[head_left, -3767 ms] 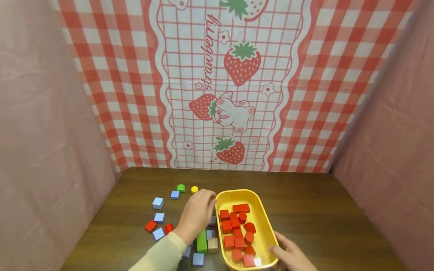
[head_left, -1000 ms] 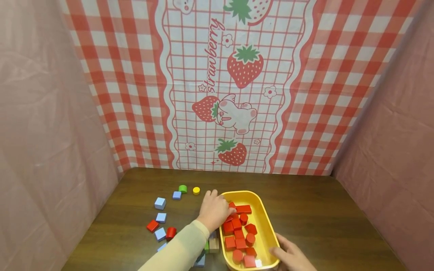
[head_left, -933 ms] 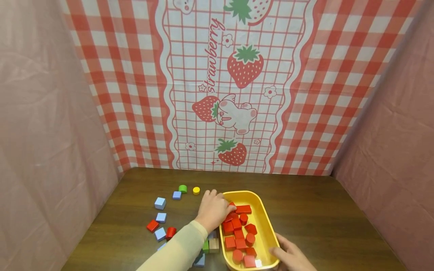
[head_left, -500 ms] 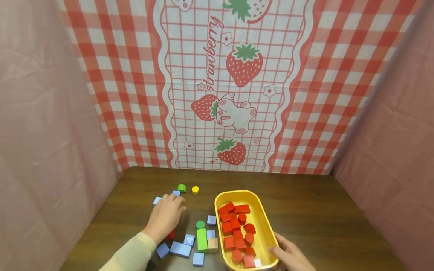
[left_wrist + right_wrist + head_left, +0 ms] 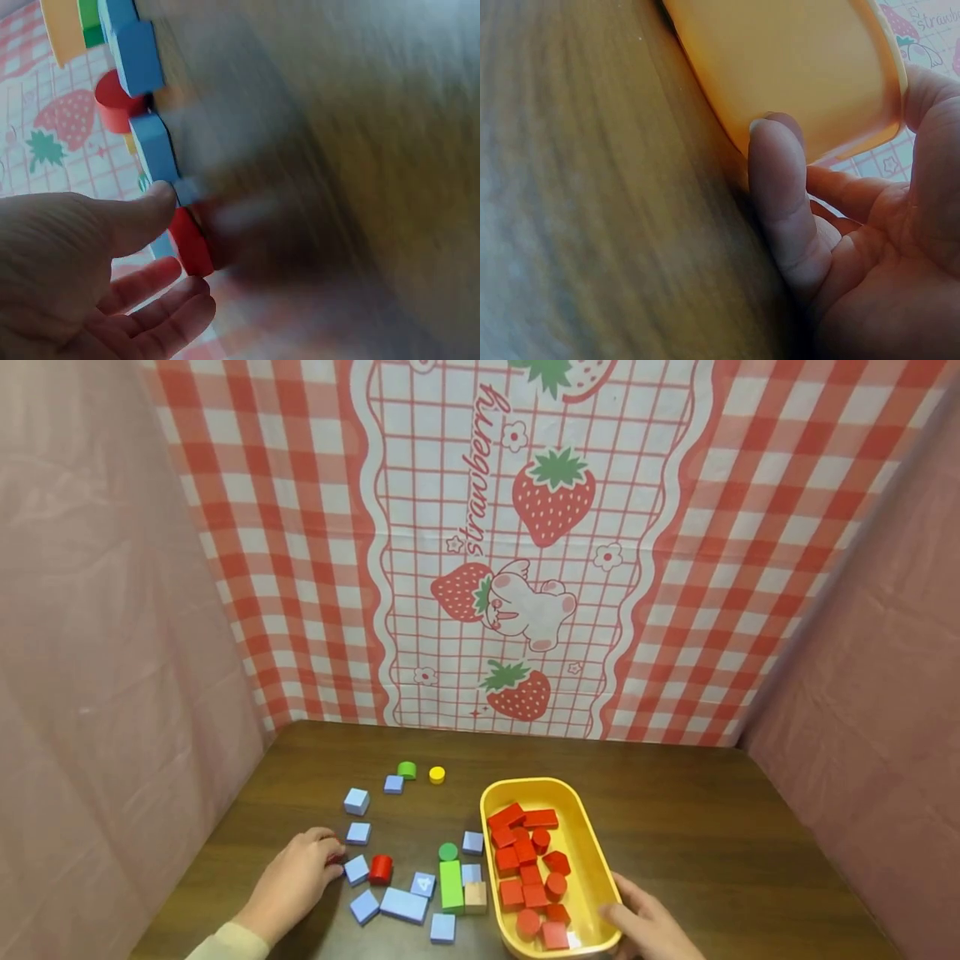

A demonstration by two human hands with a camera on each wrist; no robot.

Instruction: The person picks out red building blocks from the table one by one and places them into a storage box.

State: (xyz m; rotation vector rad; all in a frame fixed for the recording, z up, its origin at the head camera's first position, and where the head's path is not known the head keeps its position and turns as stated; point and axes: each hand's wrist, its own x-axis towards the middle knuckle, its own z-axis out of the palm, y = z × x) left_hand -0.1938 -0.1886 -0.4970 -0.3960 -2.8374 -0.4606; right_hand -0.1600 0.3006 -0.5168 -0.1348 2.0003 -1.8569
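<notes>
On the left of the table, my left hand (image 5: 296,881) is at a red block (image 5: 192,244). In the left wrist view its thumb lies at one end of the block and its fingers at the other, spread apart. From the head view the hand mostly hides that block. A red rounded block (image 5: 381,869) and several blue blocks (image 5: 357,870) lie just right of it. My right hand (image 5: 648,918) grips the near right corner of a yellow plastic bin (image 5: 592,852), thumb over the rim, fingers against the outer wall. Several red blocks (image 5: 531,872) lie inside the bin.
Between the left hand and the bin lie a long green block (image 5: 451,887), a dark green round block (image 5: 447,852), a natural wood block (image 5: 475,897) and a long blue block (image 5: 405,906). Farther back are a green arched block (image 5: 407,770) and a yellow disc (image 5: 437,775). A strawberry-print cloth (image 5: 555,602) hangs behind.
My left hand has put a red block into the bin's far left part, let go, and moved left across the table to another red block. My right hand stays on the bin.
</notes>
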